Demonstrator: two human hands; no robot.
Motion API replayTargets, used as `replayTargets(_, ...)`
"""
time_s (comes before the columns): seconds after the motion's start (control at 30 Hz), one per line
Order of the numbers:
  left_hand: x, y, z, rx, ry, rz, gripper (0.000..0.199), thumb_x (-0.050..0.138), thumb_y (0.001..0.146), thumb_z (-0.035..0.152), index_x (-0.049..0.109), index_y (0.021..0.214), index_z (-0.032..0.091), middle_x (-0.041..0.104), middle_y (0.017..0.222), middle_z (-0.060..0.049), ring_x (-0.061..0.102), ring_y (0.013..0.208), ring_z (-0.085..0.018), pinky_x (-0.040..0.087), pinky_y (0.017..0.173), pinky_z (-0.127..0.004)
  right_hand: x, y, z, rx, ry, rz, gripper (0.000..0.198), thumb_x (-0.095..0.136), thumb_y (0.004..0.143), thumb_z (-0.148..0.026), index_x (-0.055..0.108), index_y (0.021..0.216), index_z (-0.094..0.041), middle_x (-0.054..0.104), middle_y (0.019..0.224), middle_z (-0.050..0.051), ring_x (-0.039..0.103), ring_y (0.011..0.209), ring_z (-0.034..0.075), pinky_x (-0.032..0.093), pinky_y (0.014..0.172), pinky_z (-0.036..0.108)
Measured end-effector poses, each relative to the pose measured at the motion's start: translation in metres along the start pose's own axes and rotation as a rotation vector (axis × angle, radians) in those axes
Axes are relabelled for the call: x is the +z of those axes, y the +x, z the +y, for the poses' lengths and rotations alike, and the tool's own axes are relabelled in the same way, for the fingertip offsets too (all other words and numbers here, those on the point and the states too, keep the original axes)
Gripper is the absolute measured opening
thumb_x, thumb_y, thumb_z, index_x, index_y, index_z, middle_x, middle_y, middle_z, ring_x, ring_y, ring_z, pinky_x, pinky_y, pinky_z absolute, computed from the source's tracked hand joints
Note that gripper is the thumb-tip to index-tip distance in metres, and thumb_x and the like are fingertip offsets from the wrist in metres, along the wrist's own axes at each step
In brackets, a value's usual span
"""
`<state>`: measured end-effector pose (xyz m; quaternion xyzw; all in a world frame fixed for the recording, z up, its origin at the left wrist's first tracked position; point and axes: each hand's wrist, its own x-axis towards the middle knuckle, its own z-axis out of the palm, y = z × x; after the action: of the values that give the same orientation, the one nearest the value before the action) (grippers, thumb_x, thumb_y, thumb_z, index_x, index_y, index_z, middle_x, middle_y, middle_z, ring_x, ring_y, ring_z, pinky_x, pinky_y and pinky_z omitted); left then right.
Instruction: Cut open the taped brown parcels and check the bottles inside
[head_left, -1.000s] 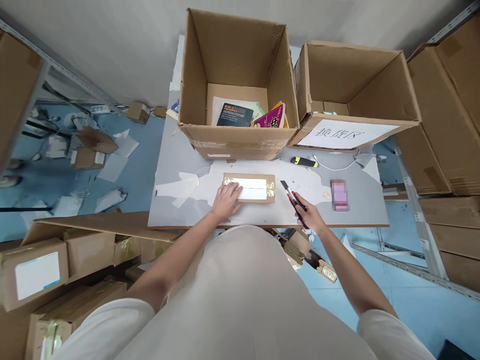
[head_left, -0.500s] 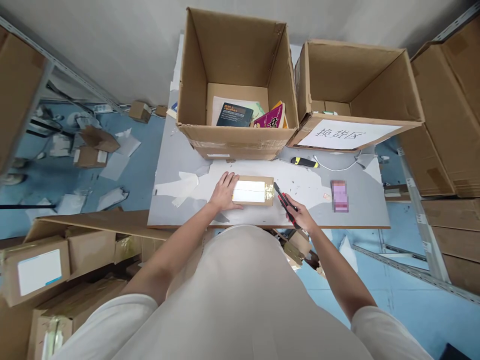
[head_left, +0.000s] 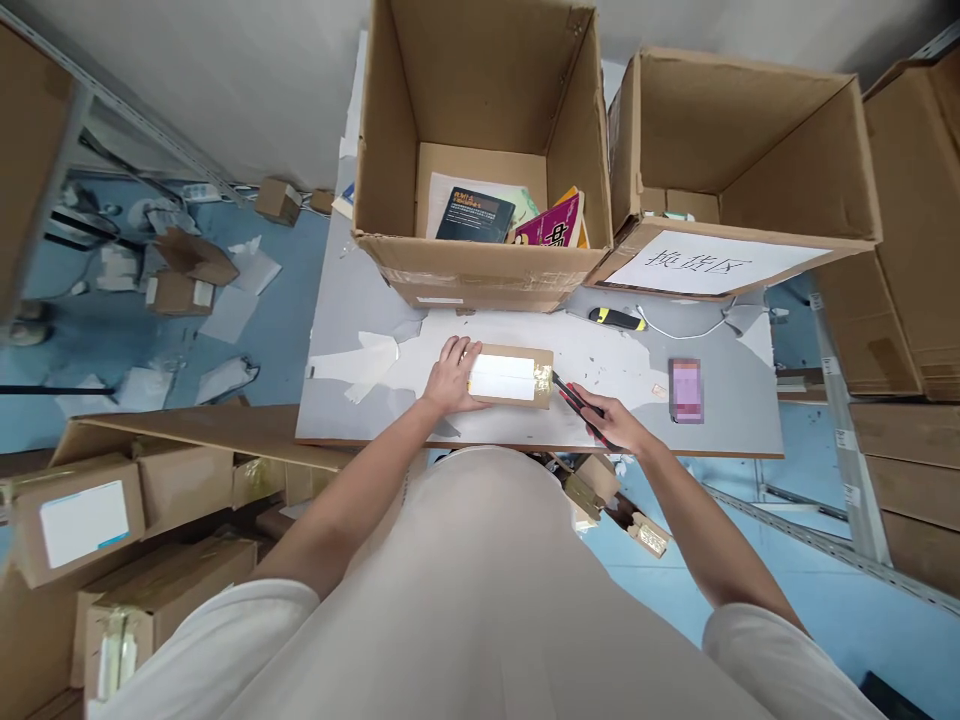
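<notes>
A small cardboard box (head_left: 544, 395) with a white label and clear tape at its right end lies on the grey worktable (head_left: 735, 435). My left hand (head_left: 450, 378) grips the box's left end, fingers over the far side and thumb along the near side. My right hand (head_left: 611, 420) is closed around a slim black-and-red utility knife (head_left: 576, 398). The knife's tip points up and left, at the taped right end of the box; whether it touches the tape is too small to tell.
Behind stand a large carton (head_left: 480, 262) holding books (head_left: 475, 215) and a carton (head_left: 757, 200) with a handwritten sign. A yellow-and-black utility knife (head_left: 616, 319) and a phone (head_left: 686, 390) lie to the right. Torn white paper (head_left: 360, 365) is at the left. Boxes (head_left: 90, 525) are stacked lower left.
The camera view has shifted a little. My right hand has turned the knife to a flatter angle, its tip still near the taped end. My left hand keeps its grip on the box.
</notes>
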<state>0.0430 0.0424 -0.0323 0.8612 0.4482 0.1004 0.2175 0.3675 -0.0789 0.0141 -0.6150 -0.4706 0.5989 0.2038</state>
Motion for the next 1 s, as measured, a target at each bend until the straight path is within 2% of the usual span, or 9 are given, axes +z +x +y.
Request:
replayTargets(0.33, -0.002, 0.0, 0.0, 0.02, -0.015, 0.01, 0.112, 0.075, 0.05, 0.06, 0.032, 0.141, 0.01, 0.036, 0.138, -0.022, 0.024, 0.132, -0.043, 0.037, 0.102, -0.057, 0.025, -0.016, 0.017, 0.07, 0.083, -0.039, 0.062, 0.054, 0.084, -0.044, 0.044, 0.141, -0.022, 0.061, 0.063, -0.002, 0.047, 0.044, 0.009, 0.043, 0.043, 0.024)
replayTargets(0.47, -0.003, 0.0, 0.007, -0.021, -0.012, 0.029, 0.112, 0.076, 0.05, 0.059, 0.031, 0.141, 0.012, 0.035, 0.139, -0.021, 0.023, 0.133, -0.042, 0.038, 0.101, -0.055, 0.027, -0.041, 0.028, 0.053, 0.073, 0.083, 0.063, 0.054, 0.084, -0.044, 0.043, 0.141, -0.02, 0.059, 0.061, -0.002, 0.048, 0.045, 0.011, 0.044, 0.043, 0.025)
replayTargets(0.53, -0.002, 0.0, 0.015, -0.125, -0.004, 0.077, 0.114, 0.076, 0.05, 0.06, 0.029, 0.141, 0.01, 0.035, 0.139, -0.023, 0.023, 0.133, -0.043, 0.037, 0.102, -0.055, 0.029, -0.045, 0.032, 0.055, 0.133, 0.195, 0.069, 0.055, 0.082, -0.045, 0.036, 0.144, -0.021, 0.058, 0.06, -0.004, 0.049, 0.045, 0.011, 0.045, 0.044, 0.026)
replayTargets(0.6, -0.001, 0.0, 0.023, -0.269, 0.006, 0.138, 0.119, 0.077, 0.049, 0.062, 0.027, 0.141, 0.006, 0.033, 0.138, -0.026, 0.025, 0.131, -0.045, 0.035, 0.102, -0.057, 0.037, -0.038, 0.03, 0.035, 0.289, 0.34, 0.075, 0.059, 0.079, -0.047, 0.031, 0.144, -0.024, 0.061, 0.072, -0.003, 0.053, 0.048, 0.011, 0.047, 0.045, 0.026)
replayTargets(0.67, 0.001, -0.002, 0.031, -0.373, 0.003, 0.177, 0.122, 0.076, 0.049, 0.065, 0.026, 0.141, 0.003, 0.032, 0.138, -0.029, 0.027, 0.128, -0.046, 0.032, 0.102, -0.059, 0.053, -0.019, 0.02, -0.01, 0.474, 0.427, 0.069, 0.063, 0.074, -0.05, 0.039, 0.134, -0.025, 0.063, 0.091, 0.001, 0.056, 0.054, 0.01, 0.049, 0.047, 0.026)
replayTargets(0.73, 0.001, -0.008, 0.035, -0.395, -0.013, 0.185, 0.113, 0.07, 0.058, 0.065, 0.027, 0.141, 0.003, 0.034, 0.136, -0.03, 0.031, 0.126, -0.045, 0.031, 0.101, -0.059, 0.076, 0.007, 0.005, -0.054, 0.603, 0.408, 0.053, 0.067, 0.07, -0.051, 0.05, 0.112, -0.023, 0.062, 0.102, 0.004, 0.055, 0.056, 0.008, 0.05, 0.047, 0.025)
replayTargets(0.8, 0.001, -0.018, 0.036, -0.366, -0.038, 0.178, 0.093, 0.062, 0.071, 0.059, 0.03, 0.141, 0.006, 0.042, 0.132, -0.027, 0.037, 0.123, -0.042, 0.033, 0.1, -0.057, 0.096, 0.032, -0.012, -0.081, 0.67, 0.358, 0.047, 0.07, 0.067, -0.05, 0.048, 0.101, -0.024, 0.062, 0.105, 0.002, 0.053, 0.055, 0.007, 0.049, 0.047, 0.024)
replayTargets(0.9, 0.001, -0.039, 0.036, -0.309, -0.093, 0.167, 0.064, 0.051, 0.085, 0.044, 0.038, 0.138, 0.01, 0.054, 0.12, -0.02, 0.049, 0.115, -0.033, 0.038, 0.098, -0.051, 0.112, 0.054, -0.025, -0.083, 0.694, 0.326, 0.047, 0.07, 0.066, -0.05, 0.044, 0.097, -0.025, 0.063, 0.095, -0.001, 0.053, 0.053, 0.007, 0.049, 0.046, 0.024)
replayTargets(1.0, 0.004, -0.061, 0.038, -0.273, -0.185, 0.145, 0.05, 0.044, 0.09, 0.036, 0.044, 0.135, 0.014, 0.061, 0.11, -0.014, 0.057, 0.103, -0.026, 0.046, 0.09, -0.043, 0.109, 0.055, -0.023, -0.074, 0.657, 0.332, 0.048, 0.069, 0.067, -0.049, 0.043, 0.098, -0.025, 0.06, 0.081, -0.005, 0.052, 0.051, 0.008, 0.048, 0.046, 0.024)
